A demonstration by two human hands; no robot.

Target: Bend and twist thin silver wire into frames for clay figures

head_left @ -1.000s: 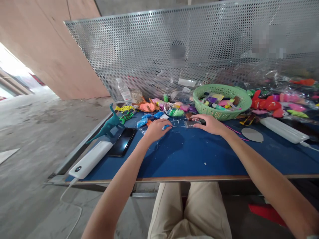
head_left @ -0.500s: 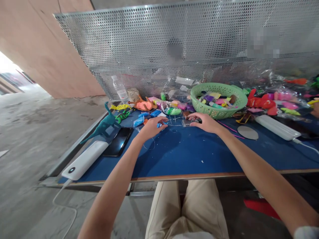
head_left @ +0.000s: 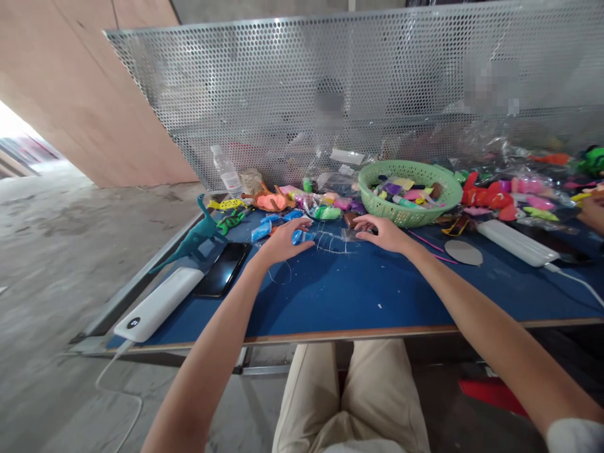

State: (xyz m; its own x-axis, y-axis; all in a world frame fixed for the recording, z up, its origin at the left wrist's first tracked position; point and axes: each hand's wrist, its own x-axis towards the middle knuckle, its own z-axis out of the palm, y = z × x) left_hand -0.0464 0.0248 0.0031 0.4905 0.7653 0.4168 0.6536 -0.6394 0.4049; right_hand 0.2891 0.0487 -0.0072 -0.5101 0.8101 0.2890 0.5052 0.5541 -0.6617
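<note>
A thin, clear ladder-like strand (head_left: 333, 242) with short cross-pieces lies on the blue table between my two hands. At its left end my left hand (head_left: 287, 241) has its thumb and fingers apart, beside small blue wrapped pieces (head_left: 262, 231). On the other side, my right hand (head_left: 381, 234) hovers with thumb and fingertips spread, near a small brown piece (head_left: 350, 219) and clear film. Neither hand visibly grips anything. A fine thread loop (head_left: 282, 281) lies below my left wrist.
A green basket (head_left: 409, 217) of colourful toys stands behind my right hand. On the left are a teal dinosaur (head_left: 201, 234), a phone (head_left: 223, 269) and a white power bank (head_left: 158, 304). Another white power bank (head_left: 516, 242) and another person's hand (head_left: 593, 211) are at right.
The ladder-like strand, earlier stretched between my fingers, now lies loose and slightly nearer me. My fingers have opened away from it. Another person's hand shows more at the right edge.
</note>
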